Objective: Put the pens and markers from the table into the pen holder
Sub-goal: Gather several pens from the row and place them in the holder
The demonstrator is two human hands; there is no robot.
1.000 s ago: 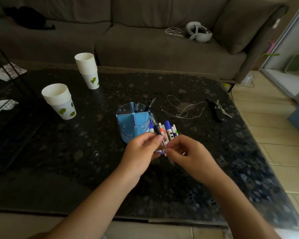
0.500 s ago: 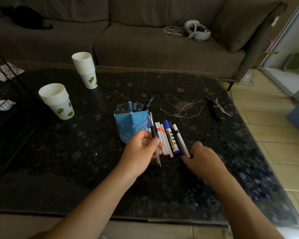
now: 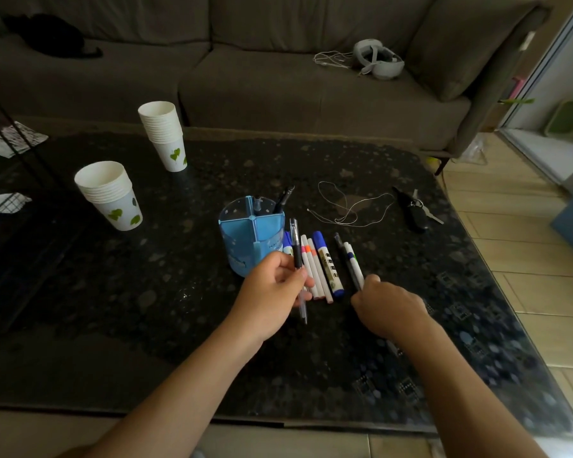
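Fingers [image 3: 303, 276] of your left hand [image 3: 272, 292] pinch one pen [image 3: 297, 256]; right hand [image 3: 387, 305] grips two [image 3: 349, 262]. Holder [image 3: 250, 236] has one; markers [image 3: 321, 269] wait on desk [image 3: 146, 292].

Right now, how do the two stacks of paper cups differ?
The near stack stands closer to the person and further left; the far stack stands near the sofa-side edge. The far stack is taller, and looks narrower. Both are upright, white with green hearts, on the table.

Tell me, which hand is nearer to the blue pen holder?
Left. The left hand is right beside the pen holder, at its near side, gripping a clear pen. The right hand is farther right, beyond the markers lying on the table.
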